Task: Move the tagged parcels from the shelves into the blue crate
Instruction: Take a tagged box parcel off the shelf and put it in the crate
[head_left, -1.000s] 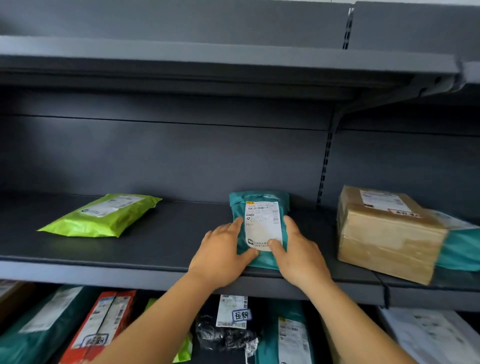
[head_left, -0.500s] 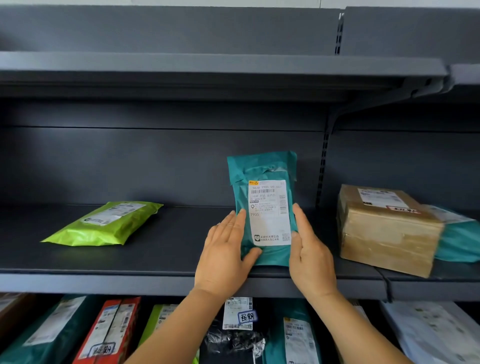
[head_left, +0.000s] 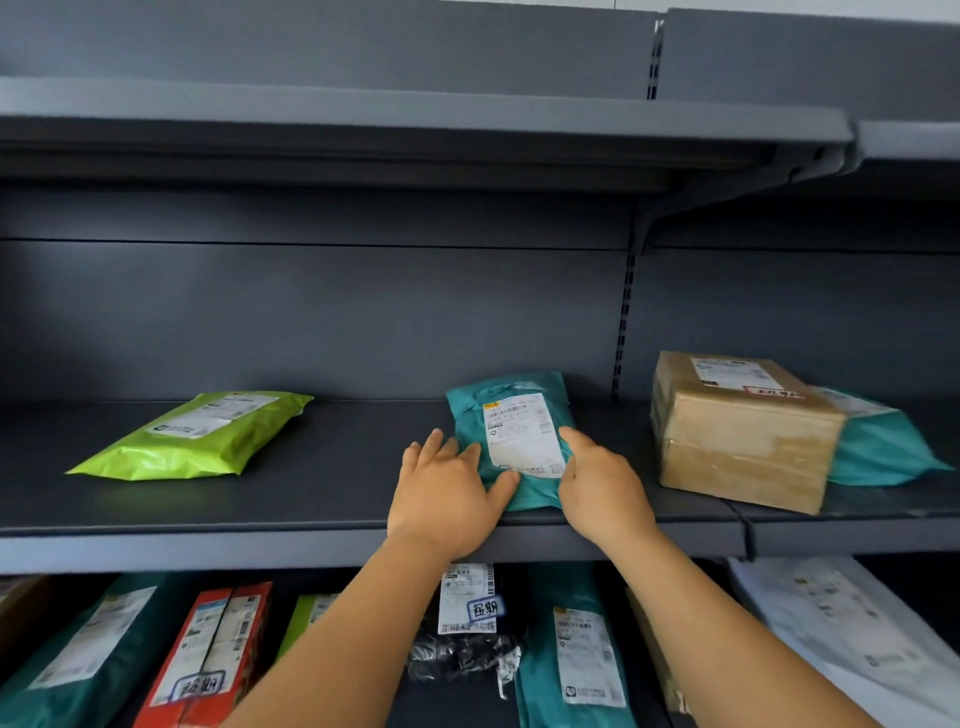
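Note:
A teal parcel (head_left: 519, 431) with a white shipping label lies flat on the middle shelf (head_left: 208, 551), near its front edge. I see no handwritten tag on it. My left hand (head_left: 447, 493) holds its left lower edge, thumb on top. My right hand (head_left: 602, 488) grips its right edge. A cardboard box (head_left: 737, 441) to the right carries a red-bordered tag (head_left: 774, 393). On the shelf below, a red parcel (head_left: 208, 654) and a black parcel (head_left: 467, 623) each bear a blue-bordered tag. The blue crate is out of view.
A lime green parcel (head_left: 197, 436) lies at the left of the middle shelf. Another teal parcel (head_left: 878, 447) sits behind the box. The lower shelf also holds a teal parcel (head_left: 576, 654) and a white parcel (head_left: 841, 634). An upper shelf (head_left: 415, 114) overhangs.
Half a second ago both hands held the teal parcel tilted upright with its label facing me. It now lies flat on the shelf again, hands still on it.

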